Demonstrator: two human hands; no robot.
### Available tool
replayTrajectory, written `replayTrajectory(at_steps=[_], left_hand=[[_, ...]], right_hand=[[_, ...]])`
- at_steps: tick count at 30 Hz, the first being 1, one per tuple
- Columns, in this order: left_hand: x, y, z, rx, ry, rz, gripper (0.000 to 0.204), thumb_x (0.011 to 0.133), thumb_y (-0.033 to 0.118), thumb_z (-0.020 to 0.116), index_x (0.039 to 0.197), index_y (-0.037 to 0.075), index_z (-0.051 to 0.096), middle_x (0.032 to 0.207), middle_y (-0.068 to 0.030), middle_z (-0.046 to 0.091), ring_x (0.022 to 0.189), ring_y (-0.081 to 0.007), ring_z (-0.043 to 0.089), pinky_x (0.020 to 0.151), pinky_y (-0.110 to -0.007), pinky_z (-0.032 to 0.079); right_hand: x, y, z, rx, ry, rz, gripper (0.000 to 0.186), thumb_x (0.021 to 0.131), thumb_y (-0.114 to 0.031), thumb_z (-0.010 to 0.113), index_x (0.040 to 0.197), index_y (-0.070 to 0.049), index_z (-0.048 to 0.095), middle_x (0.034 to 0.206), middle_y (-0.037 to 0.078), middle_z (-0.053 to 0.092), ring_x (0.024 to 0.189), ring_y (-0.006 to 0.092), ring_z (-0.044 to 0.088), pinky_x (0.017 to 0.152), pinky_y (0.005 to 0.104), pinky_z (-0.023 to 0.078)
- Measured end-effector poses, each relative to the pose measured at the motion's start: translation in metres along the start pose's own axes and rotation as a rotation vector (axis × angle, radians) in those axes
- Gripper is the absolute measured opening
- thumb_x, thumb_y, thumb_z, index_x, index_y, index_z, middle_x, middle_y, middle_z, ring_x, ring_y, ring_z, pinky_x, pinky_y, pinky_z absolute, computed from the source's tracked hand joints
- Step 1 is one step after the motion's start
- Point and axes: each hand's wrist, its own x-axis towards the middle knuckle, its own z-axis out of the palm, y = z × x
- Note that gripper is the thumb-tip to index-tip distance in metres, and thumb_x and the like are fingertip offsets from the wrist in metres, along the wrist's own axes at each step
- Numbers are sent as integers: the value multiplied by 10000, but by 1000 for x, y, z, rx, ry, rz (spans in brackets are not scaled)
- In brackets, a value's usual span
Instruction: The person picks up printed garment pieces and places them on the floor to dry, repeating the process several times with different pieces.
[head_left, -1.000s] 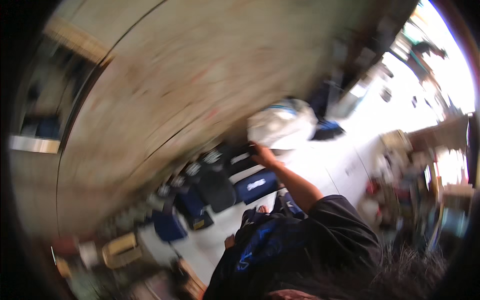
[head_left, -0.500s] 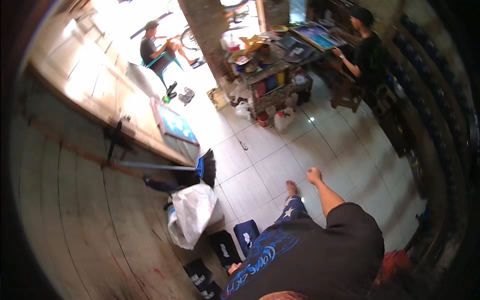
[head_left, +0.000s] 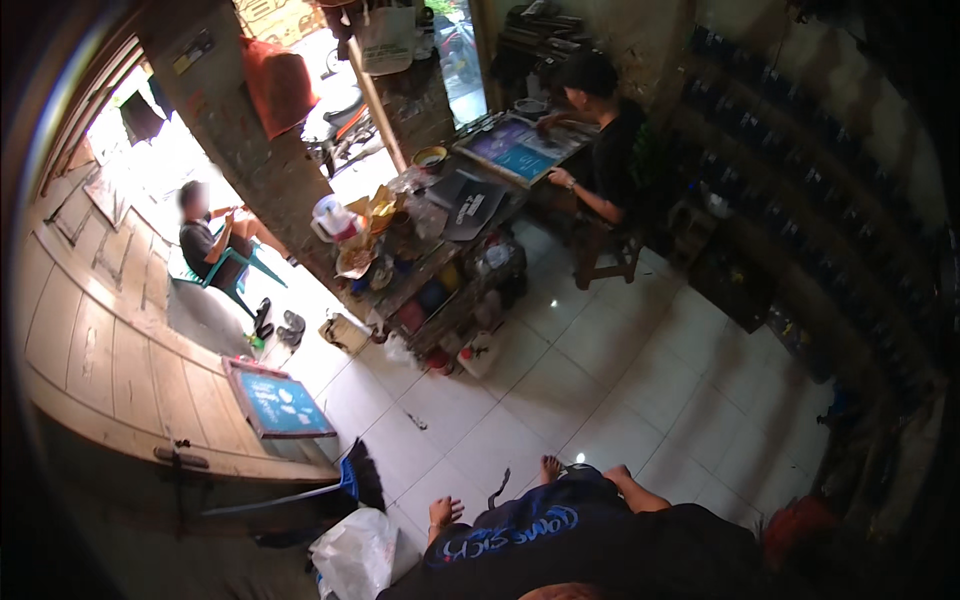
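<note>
My left hand (head_left: 445,511) hangs beside the lower front of my dark shirt (head_left: 520,540), its fingers spread and nothing in them. Near it is a thin dark strip (head_left: 499,488), too small to name. On the other side, my right hand (head_left: 618,474) is low by my leg with its fingers curled in; no object shows in it. One bare foot (head_left: 550,468) is on the white tiled floor (head_left: 520,425). Closest to my left hand stands a white plastic sack (head_left: 355,555), and no contact shows between them.
A blue-headed broom (head_left: 350,478) and a blue framed panel (head_left: 280,400) lean at left. Ahead is a cluttered bench (head_left: 430,280). A co-worker (head_left: 610,150) handles a printing frame (head_left: 520,150); another person (head_left: 215,235) sits outside. A wooden stool (head_left: 605,255) stands at right.
The view has tilted up, so the bench and co-worker sit lower and further left. My left hand has come out from my side with fingers spread. The folded dark garments have left the view.
</note>
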Motion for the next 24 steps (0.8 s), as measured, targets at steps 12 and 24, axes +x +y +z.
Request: replayTrajectory(at_steps=[12,24], left_hand=[[115,182,75,675,9,79,346,885,338,490,1007,18,538,930,-171,647,788,-285,652,613,-373,515],[245,354,79,-70,172,-116,265,884,293,488,990,53,522,948,-146,645,743,-268,649,594,-369,513]], right_hand=[[101,-277,-250,1008,1,-9,114,825,-129,539,897,-52,580,729,80,620,592,155,605,512,270,497],[238,-396,-228,430,-245,154,160,763,-165,555,756,-30,640,733,107,646,608,194,625,517,303,504]])
